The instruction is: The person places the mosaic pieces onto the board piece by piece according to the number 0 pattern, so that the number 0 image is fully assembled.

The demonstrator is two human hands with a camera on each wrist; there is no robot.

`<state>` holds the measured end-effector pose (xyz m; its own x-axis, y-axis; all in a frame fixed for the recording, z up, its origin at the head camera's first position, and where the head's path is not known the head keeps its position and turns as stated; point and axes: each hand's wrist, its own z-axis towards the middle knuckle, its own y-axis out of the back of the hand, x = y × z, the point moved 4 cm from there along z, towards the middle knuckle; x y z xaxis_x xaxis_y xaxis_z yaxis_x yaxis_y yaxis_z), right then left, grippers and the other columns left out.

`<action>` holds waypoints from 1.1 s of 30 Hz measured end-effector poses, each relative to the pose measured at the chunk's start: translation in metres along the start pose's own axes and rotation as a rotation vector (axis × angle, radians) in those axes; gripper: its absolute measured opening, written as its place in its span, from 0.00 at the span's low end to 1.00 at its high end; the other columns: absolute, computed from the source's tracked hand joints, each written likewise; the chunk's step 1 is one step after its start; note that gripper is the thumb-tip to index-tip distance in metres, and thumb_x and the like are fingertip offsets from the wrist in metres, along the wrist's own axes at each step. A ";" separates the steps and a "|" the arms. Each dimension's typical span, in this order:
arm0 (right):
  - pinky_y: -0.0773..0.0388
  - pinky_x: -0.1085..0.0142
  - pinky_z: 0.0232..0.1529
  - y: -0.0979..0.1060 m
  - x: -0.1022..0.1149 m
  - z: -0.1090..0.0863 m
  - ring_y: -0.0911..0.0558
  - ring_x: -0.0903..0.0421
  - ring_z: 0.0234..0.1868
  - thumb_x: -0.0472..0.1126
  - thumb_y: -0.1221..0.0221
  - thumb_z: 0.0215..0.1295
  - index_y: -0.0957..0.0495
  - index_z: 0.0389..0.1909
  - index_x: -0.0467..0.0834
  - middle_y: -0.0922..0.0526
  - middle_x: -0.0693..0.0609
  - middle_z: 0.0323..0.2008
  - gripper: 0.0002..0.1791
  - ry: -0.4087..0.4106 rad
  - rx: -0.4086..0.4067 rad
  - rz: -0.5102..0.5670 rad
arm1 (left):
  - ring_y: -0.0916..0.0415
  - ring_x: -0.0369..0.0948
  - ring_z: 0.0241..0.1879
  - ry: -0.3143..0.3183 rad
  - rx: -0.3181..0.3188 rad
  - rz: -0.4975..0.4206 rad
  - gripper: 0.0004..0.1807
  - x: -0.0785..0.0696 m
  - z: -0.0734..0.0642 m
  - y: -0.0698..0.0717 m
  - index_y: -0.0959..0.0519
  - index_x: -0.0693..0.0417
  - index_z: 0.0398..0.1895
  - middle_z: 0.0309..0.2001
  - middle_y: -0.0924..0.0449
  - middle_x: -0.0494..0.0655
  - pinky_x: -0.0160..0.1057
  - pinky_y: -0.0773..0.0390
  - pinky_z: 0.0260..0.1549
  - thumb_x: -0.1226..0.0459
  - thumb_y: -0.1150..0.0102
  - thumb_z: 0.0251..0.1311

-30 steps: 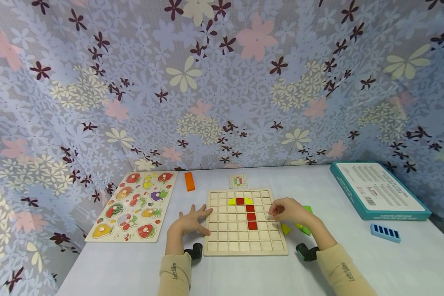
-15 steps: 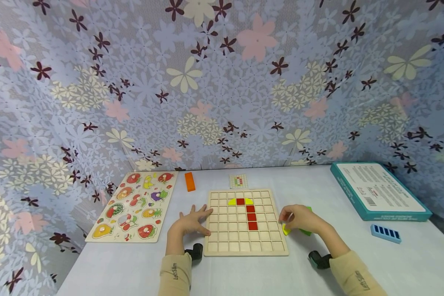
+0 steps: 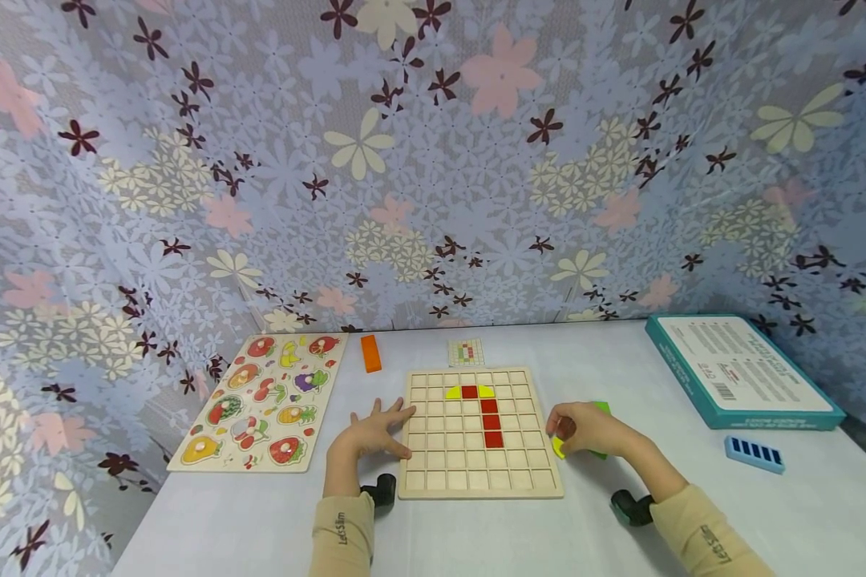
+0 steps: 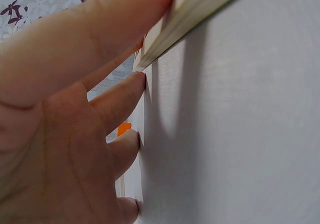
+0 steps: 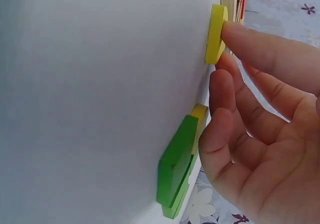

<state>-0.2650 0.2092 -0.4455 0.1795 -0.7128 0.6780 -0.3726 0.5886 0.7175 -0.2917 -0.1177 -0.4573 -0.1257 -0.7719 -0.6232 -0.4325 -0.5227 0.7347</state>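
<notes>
Left hand [image 3: 372, 433]: spread wide, touching left edge of grid board [image 3: 455, 440]. Right hand [image 3: 589, 428]: pinching yellow piece [image 5: 215, 34] just right of grid board. Step, seemingly: pick-up; next calls for lifting.

From here I read "LetsSlim" in dark letters on the left beige fabric sleeve [image 3: 341, 549] and right beige fabric sleeve [image 3: 703, 533]; the teal-and-white rectangular box's [image 3: 750, 373] print is too small.

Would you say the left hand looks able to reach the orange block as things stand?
Probably yes: nothing shows between the left hand and the orange block, though the hand would likely have to leave the wooden board it touches.
</notes>
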 end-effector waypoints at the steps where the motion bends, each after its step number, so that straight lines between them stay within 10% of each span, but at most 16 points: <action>1: 0.30 0.66 0.28 0.000 0.000 0.000 0.29 0.56 0.28 0.25 0.34 0.40 0.25 0.30 0.39 0.26 0.51 0.25 0.15 0.003 0.003 0.002 | 0.68 0.58 0.71 0.000 0.000 -0.001 0.44 0.000 0.000 0.000 0.35 0.49 0.66 0.71 0.48 0.50 0.68 0.78 0.59 0.62 0.28 0.39; 15: 0.30 0.65 0.25 0.001 -0.004 -0.003 0.28 0.57 0.24 0.30 0.32 0.43 0.25 0.29 0.43 0.26 0.52 0.23 0.13 -0.095 -0.078 -0.112 | 0.69 0.58 0.71 0.012 0.002 0.005 0.44 -0.001 0.000 0.001 0.35 0.48 0.66 0.71 0.48 0.50 0.68 0.78 0.59 0.62 0.28 0.40; 33: 0.28 0.64 0.26 0.008 0.005 -0.006 0.29 0.56 0.26 0.24 0.39 0.44 0.24 0.33 0.42 0.25 0.51 0.26 0.15 -0.001 -0.087 -0.155 | 0.69 0.58 0.71 0.012 0.005 0.000 0.44 -0.001 0.000 0.000 0.35 0.48 0.66 0.71 0.49 0.49 0.68 0.77 0.59 0.62 0.28 0.40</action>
<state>-0.2613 0.2127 -0.4360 0.2277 -0.7978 0.5582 -0.2601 0.5026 0.8245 -0.2919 -0.1168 -0.4571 -0.1153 -0.7761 -0.6200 -0.4372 -0.5208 0.7332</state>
